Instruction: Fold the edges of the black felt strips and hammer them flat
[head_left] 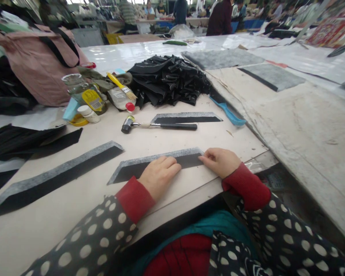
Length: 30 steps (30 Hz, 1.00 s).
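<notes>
A black strip with a grey fuzzy border (132, 170) lies on the pale work board in front of me. My left hand (160, 173) rests across the middle of it, palm down, with the fingers laid on the strip and covering part of it. At the strip's right end, thumb and forefinger of my right hand (220, 161) are pinched together on the corner. A rubber-headed hammer (163, 125) lies just beyond, against a similar strip (188, 117). Another, longer strip (60, 174) is to the left.
Behind the hammer is a heap of black pieces (169, 78). A glass jar (86, 94), a yellow brush (122, 86) and a pink bag (37, 61) stand at the back left. A blue curved tool (228, 111) lies near the board's right edge. People work in the background.
</notes>
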Motion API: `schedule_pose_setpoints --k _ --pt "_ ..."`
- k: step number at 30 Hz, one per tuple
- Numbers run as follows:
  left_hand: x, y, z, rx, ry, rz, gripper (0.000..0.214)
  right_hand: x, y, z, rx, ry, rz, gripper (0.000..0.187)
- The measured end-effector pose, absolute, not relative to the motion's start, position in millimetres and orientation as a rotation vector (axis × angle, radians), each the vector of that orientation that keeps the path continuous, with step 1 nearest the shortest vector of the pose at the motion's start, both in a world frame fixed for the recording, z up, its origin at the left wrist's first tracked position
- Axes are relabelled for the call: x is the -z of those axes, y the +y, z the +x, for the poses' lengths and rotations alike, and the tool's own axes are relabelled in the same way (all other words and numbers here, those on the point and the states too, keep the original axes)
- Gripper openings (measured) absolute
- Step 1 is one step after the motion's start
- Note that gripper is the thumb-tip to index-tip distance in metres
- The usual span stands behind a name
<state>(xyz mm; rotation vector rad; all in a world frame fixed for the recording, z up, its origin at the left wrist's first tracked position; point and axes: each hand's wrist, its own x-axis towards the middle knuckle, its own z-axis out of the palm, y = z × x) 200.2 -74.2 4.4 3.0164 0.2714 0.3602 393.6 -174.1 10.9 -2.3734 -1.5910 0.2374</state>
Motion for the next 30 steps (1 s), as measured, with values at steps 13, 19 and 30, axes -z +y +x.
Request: schedule_pose_setpoints --k 13,19,30 --pt "-28 -84 235 -0.046 0.295 3.174 0.020 -11 -177 396 -0.217 -1.440 -2.461 0.026" --pt "-26 -84 241 -0.073 0.272 3.179 0.022 -12 -177 411 -0.412 -1.398 -2.353 0.020" --pt "-15 -86 241 -0.168 0.206 3.143 0.031 -2 -204 422 -0.159 -1.624 -1.949 0.030"
